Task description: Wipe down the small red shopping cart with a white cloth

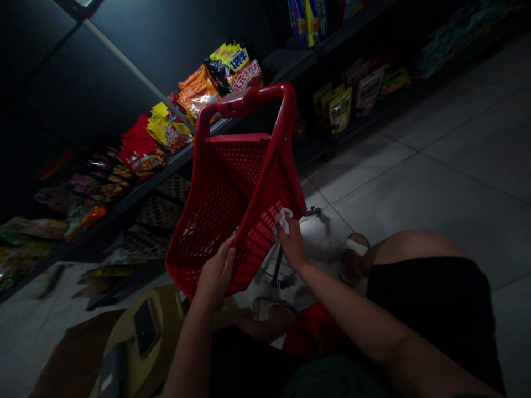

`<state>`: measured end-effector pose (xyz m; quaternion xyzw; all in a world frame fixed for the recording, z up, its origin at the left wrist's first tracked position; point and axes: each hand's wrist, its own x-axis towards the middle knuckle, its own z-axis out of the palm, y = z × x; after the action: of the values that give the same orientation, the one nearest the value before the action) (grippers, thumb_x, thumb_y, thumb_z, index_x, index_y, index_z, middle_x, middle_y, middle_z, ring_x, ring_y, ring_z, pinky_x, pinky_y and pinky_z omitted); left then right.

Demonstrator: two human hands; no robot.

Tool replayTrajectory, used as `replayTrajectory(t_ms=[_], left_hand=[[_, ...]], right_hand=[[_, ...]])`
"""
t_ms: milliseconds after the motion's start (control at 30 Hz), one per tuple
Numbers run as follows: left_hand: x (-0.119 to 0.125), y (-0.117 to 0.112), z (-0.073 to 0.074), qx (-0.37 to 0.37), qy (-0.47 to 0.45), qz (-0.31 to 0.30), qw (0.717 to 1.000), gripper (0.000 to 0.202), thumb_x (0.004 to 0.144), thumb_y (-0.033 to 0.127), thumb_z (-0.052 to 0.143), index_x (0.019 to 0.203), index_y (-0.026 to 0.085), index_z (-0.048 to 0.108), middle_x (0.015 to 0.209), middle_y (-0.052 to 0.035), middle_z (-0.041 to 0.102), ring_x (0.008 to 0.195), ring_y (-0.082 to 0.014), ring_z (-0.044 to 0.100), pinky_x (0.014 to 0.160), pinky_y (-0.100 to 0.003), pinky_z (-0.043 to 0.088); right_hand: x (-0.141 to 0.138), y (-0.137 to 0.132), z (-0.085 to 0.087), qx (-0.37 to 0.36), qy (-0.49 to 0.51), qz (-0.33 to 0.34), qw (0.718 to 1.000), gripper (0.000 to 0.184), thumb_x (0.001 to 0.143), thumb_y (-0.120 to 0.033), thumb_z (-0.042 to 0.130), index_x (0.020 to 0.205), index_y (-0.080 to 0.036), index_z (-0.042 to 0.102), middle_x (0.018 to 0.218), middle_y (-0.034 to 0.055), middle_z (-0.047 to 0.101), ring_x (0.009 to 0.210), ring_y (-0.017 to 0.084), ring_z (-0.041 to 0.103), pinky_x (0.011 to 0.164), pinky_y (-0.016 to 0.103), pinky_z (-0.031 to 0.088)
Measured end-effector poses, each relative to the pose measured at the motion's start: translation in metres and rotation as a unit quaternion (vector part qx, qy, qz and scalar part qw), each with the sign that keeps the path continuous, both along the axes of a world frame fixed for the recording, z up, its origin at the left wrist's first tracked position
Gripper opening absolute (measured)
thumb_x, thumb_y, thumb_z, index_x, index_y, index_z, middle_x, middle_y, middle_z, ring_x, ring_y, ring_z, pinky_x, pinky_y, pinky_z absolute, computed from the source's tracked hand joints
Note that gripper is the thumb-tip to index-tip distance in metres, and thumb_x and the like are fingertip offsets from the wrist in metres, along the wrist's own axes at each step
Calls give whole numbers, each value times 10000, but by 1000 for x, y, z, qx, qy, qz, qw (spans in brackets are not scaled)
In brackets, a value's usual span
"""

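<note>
Our left hand (215, 272) holds the basket (222, 221) by its lower edge, the fingers (226, 255) lying close together and curled over the red wall. Our right hand (291, 243) presses a white cloth (282, 221) onto the basket's outer wall near the rim, fingertips bunched and pinching the crumpled fabric against the plastic.

The basket is tilted up in front of us, between our forearms, with its looped handle (249, 99) pointing away toward the shelf (166, 166). It is glossy red moulded plastic, its walls pierced by rows of small holes, with a band of wider slots beside the cloth.

Beyond it, shiny snack bags (197, 91) lie on dark metal shelving. Beneath the basket, a thin metal rod (277, 265) stands over pale floor tiles (423, 182), near our sandal (354, 257). A dark flat object (145, 326) rests on a yellow seat (168, 309) at our left.
</note>
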<state>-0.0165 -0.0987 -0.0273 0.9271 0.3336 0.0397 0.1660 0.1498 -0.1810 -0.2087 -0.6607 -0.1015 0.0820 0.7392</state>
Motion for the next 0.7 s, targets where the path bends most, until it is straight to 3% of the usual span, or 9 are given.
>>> replayTrajectory(t_ms=[67,200,433,600,700], left_hand=[[-1,0,0,0,0,-2,1000,539,987,494,307,1376,206,545,1279,-103,678,1140,-259,663,963,-397,517],[0,-3,1,-2,2,-3,1000,543,991,491,308,1400,207,526,1252,-104,693,1126,-255,670,941,-377,528],[3,-7,1,-7,9,0,1000,558,998,508,292,1417,211,510,1257,-107,689,1129,-260,667,936,-372,524],[0,-3,2,-6,6,-7,1000,553,999,502,296,1415,206,507,1246,-102,696,1108,-249,678,934,-358,525],[-1,-3,1,-8,9,-12,1000,550,1003,492,283,1422,207,497,1260,-96,690,1126,-237,670,937,-344,523]], right_hand=[[-2,-1,2,-7,-9,-2,1000,379,846,-345,564,1193,-212,637,1100,73,605,1058,220,565,977,394,441],[28,-7,4,-34,-54,-10,998,277,824,-297,578,1058,-210,698,1068,74,612,1036,223,571,973,388,449],[61,-23,-7,-92,-92,-43,991,335,834,-261,544,1125,-181,690,1091,104,587,1036,241,559,999,419,440],[45,-32,-14,-158,-172,54,971,465,860,-290,578,1322,-229,586,1273,109,516,1143,256,545,967,394,488],[40,-32,-10,-207,-156,86,962,518,865,-290,587,1379,-249,536,1330,115,489,1165,268,551,944,390,509]])
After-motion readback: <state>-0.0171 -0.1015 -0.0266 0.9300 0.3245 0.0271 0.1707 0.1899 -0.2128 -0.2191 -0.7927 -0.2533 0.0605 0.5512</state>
